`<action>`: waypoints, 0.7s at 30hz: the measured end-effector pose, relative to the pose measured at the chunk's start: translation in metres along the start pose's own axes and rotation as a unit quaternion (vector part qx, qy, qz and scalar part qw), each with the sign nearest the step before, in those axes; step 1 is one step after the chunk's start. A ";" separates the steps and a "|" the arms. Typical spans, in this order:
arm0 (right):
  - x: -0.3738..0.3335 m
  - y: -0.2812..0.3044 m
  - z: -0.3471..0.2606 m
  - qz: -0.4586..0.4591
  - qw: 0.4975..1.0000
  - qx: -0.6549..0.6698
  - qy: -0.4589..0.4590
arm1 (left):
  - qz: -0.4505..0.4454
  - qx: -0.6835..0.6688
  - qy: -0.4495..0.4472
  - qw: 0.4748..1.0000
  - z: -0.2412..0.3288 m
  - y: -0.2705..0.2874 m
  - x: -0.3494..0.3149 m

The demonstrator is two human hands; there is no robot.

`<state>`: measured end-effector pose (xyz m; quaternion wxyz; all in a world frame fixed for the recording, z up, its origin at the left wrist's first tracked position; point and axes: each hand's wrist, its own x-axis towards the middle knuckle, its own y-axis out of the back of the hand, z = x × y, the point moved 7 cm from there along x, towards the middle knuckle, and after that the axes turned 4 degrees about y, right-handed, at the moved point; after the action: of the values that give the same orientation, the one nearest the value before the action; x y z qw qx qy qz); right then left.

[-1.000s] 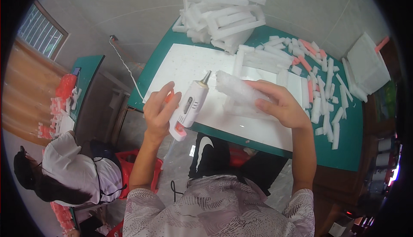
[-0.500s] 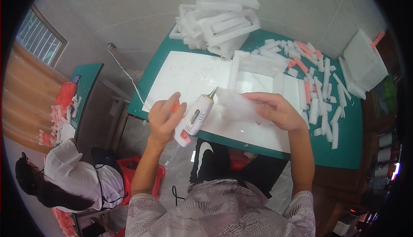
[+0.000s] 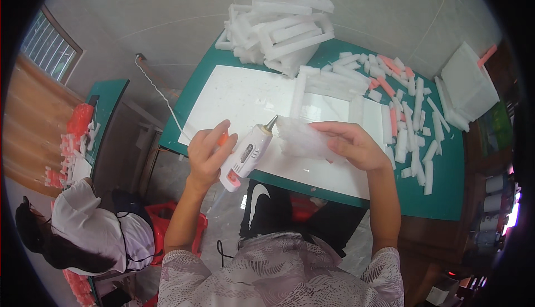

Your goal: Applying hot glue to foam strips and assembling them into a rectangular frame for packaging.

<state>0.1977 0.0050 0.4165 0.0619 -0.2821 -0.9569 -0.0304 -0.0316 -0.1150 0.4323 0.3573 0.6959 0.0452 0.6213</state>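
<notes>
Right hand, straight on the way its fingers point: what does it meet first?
Likely the glue gun nozzle, met by the leading end of the foam piece in the right hand; depth is unclear, so they may be touching.

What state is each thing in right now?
Foam piece: held in the right hand.
Glue gun: held in the left hand, nozzle at the foam piece's near end, contact unclear.
White board: flat on the green table.
Foam frames: piled up.
Foam strips: scattered loose.
</notes>
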 end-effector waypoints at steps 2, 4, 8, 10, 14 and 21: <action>0.002 -0.002 -0.004 -0.012 1.000 -0.003 -0.011 | -0.009 0.008 -0.005 1.000 0.002 -0.001 -0.001; 0.003 -0.005 -0.004 -0.024 0.999 -0.005 -0.021 | -0.020 0.018 -0.011 1.000 0.002 -0.002 -0.002; 0.004 -0.003 0.000 -0.021 1.000 -0.010 -0.008 | -0.007 0.023 -0.023 0.999 0.000 0.001 -0.002; 0.003 -0.001 0.004 -0.021 1.000 -0.008 0.001 | -0.004 0.025 -0.027 0.999 0.001 0.001 -0.001; -0.001 0.002 0.013 -0.026 0.998 0.054 -0.010 | -0.019 0.030 -0.042 0.998 0.002 0.000 0.002; 0.000 0.002 0.021 -0.016 0.995 0.098 -0.026 | -0.027 0.047 -0.042 0.998 0.000 0.001 0.000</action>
<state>0.1968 0.0082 0.3958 0.0638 -0.2605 -0.9608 0.0703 -0.0317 -0.1163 0.4331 0.3429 0.7357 0.0780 0.5788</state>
